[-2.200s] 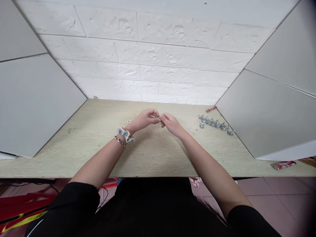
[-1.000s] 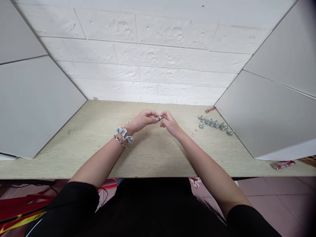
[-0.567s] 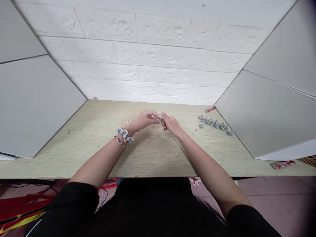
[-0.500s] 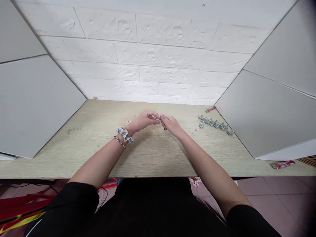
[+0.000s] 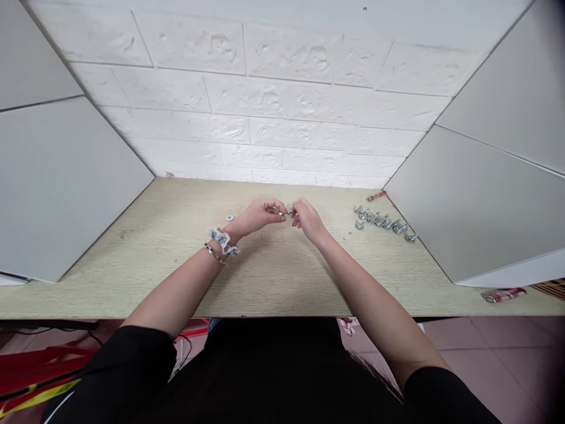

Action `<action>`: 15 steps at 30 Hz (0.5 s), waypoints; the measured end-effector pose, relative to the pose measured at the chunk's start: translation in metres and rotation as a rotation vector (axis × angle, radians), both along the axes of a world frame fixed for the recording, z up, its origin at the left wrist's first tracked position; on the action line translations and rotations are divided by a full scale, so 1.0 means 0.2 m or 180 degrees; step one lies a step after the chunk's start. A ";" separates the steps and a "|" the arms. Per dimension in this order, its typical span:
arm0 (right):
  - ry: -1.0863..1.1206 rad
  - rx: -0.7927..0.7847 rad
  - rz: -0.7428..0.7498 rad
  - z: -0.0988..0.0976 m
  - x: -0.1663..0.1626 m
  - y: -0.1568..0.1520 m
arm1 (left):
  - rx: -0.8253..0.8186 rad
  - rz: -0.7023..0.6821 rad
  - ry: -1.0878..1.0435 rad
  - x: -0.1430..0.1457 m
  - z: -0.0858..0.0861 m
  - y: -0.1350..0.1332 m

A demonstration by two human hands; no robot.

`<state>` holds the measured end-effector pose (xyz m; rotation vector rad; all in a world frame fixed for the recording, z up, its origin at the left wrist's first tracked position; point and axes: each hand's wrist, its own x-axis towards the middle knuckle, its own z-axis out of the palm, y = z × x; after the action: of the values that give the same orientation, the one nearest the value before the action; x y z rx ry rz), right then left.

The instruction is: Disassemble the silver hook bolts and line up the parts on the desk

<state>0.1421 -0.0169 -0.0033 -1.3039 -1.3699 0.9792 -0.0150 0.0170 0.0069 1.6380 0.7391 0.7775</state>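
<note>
My left hand (image 5: pixel 260 215) pinches a small silver bolt (image 5: pixel 288 211) between thumb and fingertips, just above the table. At the bolt's other end is my right hand (image 5: pixel 308 220), its fingers curled around the tip; the exact contact is too small to see. A nut-like thicker part shows on the bolt between the two hands. Behind my left wrist, a flat metal washer (image 5: pixel 230 218) lies on the table. To the right of my right hand stand several silver bolts with washers (image 5: pixel 377 219) in a slanting row, with a single one (image 5: pixel 360 225) in front of them.
The pale wooden table (image 5: pixel 273 282) meets a white brick-pattern wall (image 5: pixel 265 123) at the back. Grey panels close in the left (image 5: pixel 83 188) and right (image 5: pixel 494 206). A red battery-like cylinder (image 5: pixel 376 195) lies at the back right, and another (image 5: pixel 505 295) near the front right edge.
My right hand has shifted slightly right and turned, its thumb drawing back from the bolt, so more of the bolt shows. My left hand stays in place.
</note>
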 end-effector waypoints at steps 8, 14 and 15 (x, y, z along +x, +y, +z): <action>-0.0920 0.0279 0.0019 0.00 0.00 -0.02 | -0.0024 -0.0040 -0.0112 0.01 0.00 -0.01; -0.0747 0.0432 0.0032 0.01 0.00 -0.01 | -0.0063 0.0101 -0.0102 0.01 -0.02 0.01; -0.0635 0.0434 0.0023 0.01 0.00 -0.01 | -0.0052 0.0131 -0.0055 0.00 -0.02 0.01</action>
<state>0.1424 -0.0190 -0.0019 -1.3208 -1.5655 0.7619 -0.0144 0.0197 0.0030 1.6039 0.7671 0.8121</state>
